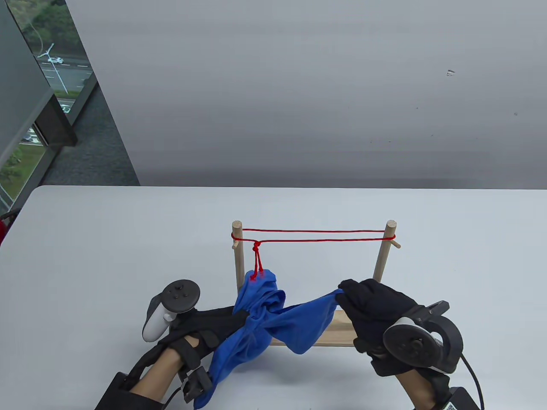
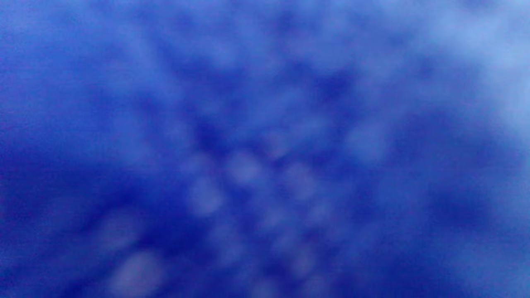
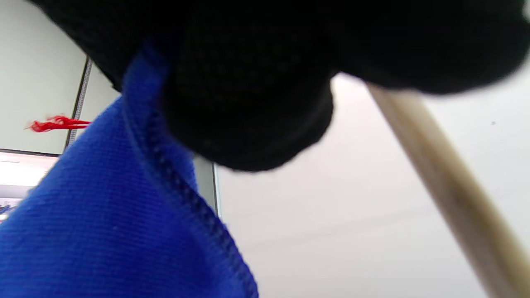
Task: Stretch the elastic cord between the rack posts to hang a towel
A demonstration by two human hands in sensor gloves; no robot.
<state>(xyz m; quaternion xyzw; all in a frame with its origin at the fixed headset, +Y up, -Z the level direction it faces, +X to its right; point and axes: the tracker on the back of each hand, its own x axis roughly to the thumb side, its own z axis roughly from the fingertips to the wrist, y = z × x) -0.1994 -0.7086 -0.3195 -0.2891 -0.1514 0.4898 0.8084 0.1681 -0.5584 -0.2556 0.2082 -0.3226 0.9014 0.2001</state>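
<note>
Red elastic cord (image 1: 314,235) already stretched in double line between two rack posts (image 1: 237,252), knot with loose tails near left post. Blue towel (image 1: 273,318) held bunched low at 6 o'clock of rack, above tabletop (image 1: 107,239), not yet over cord. Towel corner pinched by right hand (image 1: 372,305) at 4 o'clock, hem seen under fingers (image 3: 248,107) in right wrist view; likely held for spreading. Left hand (image 1: 201,331) wrapped by cloth at 8 o'clock; finger state cannot be told, left wrist view filled with blue blur. No readable writing.
</note>
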